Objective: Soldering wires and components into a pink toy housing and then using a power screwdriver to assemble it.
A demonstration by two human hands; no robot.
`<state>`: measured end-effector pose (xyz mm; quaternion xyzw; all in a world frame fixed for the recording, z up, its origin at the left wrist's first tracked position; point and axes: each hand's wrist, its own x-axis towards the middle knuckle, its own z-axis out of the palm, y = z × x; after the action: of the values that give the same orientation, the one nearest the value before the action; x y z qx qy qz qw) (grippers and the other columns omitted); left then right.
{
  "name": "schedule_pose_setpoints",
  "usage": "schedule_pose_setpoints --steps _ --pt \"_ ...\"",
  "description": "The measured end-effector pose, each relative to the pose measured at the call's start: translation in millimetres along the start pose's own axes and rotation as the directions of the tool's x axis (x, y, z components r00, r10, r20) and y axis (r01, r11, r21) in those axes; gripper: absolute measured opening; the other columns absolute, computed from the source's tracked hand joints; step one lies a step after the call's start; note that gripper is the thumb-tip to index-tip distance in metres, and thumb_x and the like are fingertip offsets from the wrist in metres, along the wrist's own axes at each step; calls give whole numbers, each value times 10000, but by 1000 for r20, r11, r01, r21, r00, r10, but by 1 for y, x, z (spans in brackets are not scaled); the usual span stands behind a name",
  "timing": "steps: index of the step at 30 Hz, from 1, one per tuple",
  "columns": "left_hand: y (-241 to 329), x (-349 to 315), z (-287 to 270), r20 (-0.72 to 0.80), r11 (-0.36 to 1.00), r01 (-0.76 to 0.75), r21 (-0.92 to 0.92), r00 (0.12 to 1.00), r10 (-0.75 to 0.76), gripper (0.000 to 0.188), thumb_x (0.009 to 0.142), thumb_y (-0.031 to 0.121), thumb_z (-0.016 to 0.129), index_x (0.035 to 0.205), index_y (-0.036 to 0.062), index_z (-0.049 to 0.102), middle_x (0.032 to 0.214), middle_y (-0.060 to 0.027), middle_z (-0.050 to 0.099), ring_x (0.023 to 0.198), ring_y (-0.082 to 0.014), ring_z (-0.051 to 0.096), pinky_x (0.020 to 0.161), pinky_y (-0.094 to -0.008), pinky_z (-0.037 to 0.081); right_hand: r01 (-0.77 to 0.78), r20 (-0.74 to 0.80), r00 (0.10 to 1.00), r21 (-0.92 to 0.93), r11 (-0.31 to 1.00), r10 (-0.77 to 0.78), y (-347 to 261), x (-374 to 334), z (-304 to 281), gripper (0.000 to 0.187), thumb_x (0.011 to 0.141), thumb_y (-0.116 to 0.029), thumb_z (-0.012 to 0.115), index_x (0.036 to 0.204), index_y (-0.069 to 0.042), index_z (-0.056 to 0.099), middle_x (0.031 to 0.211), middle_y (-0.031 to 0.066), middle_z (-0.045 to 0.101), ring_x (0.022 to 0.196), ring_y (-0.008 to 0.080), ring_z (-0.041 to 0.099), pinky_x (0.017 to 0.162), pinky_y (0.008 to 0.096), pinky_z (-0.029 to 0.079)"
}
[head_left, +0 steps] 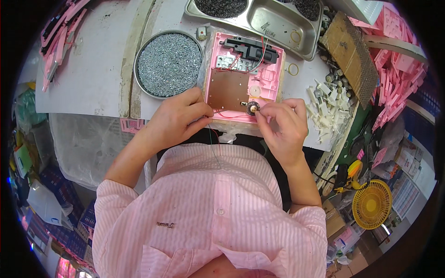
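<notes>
A pink plastic housing (271, 88) lies on the table in front of me, holding a brown circuit board (227, 88) and a black mechanism (252, 50). My left hand (183, 113) is at the housing's near left corner, its thumb and forefinger pinched on thin red wire (225, 115). Thin wires hang below those fingers over the table edge. At the near right corner, my right hand (285, 123) pinches a small round dark part with a pale centre (252, 108); its exact kind is unclear. A white round disc (255, 91) sits just beyond it inside the housing.
Left of the housing stands a round metal tray (135, 69) full of small screws. A compartmented steel tray (259, 21) with springs lies behind. White plastic parts (327, 109), a cardboard piece (347, 41) and a pink parts heap (398, 69) are on the right.
</notes>
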<state>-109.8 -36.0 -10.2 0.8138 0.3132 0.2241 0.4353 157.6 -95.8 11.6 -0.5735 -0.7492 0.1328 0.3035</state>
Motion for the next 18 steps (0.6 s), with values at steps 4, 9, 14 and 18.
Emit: schedule_pose_setpoints --steps 4,9,14,18 --pt "1 2 -2 11 1000 4 0 1000 -4 150 811 59 767 929 43 676 846 -89 539 771 -262 591 668 -355 481 -21 40 999 -59 998 24 -2 7 3 219 686 -92 829 864 -74 704 941 26 687 890 249 574 780 379 443" --pt "2 3 -5 47 1000 5 22 999 -6 157 824 91 746 945 44 657 894 -96 569 806 -293 617 692 -390 511 37 117 993 -83 996 -27 0 11 0 218 684 -95 823 869 -74 712 918 19 667 900 241 578 790 384 434" --pt "15 4 -11 50 999 42 -1 998 -42 185 802 69 770 955 29 674 878 -105 564 787 -275 615 683 -367 496 78 162 985 -99 992 -61 -4 20 -8 210 683 -84 812 862 -73 704 906 19 664 886 247 586 786 386 436" --pt "29 13 -21 112 992 86 87 989 -95 207 803 93 770 976 25 677 913 -114 611 796 -283 644 683 -380 512 53 144 989 -75 996 -42 -7 17 -9 216 683 -78 806 869 -76 697 922 26 668 872 251 589 772 387 437"
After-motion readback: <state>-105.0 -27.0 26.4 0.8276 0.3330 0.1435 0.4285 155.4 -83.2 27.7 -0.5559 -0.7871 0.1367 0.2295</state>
